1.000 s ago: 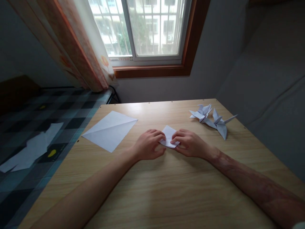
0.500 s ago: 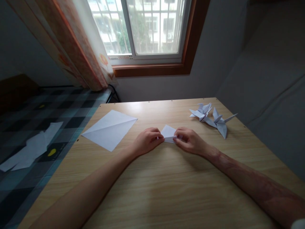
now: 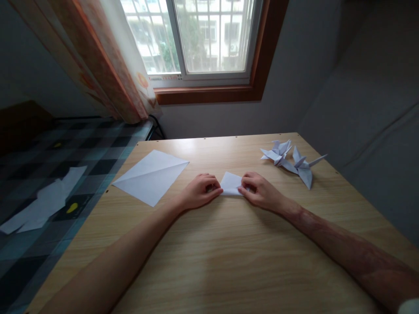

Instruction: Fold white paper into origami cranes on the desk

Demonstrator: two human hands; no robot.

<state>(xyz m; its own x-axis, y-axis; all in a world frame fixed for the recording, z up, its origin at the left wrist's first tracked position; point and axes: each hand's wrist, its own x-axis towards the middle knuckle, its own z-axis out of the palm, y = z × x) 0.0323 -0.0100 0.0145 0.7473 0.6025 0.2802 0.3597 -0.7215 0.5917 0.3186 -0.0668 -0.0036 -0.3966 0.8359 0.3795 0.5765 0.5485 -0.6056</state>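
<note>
A small folded white paper (image 3: pixel 231 183) lies near the middle of the wooden table (image 3: pixel 229 261). My left hand (image 3: pixel 200 192) pinches its left corner with curled fingers. My right hand (image 3: pixel 258 190) presses and pinches the right edge, fingers closed on the fold. The paper stays flat against the tabletop between both hands.
A larger creased white sheet (image 3: pixel 151 175) lies to the left on the table. Two finished paper cranes (image 3: pixel 291 162) sit at the far right. A bed with a checked cover (image 3: pixel 55 174) and white paper scraps (image 3: pixel 42 205) stands left of the table. A window and curtain are behind.
Both hands have shifted slightly away from me with the small paper. The raised flap has been pressed down, so the paper now looks flatter and narrower.
</note>
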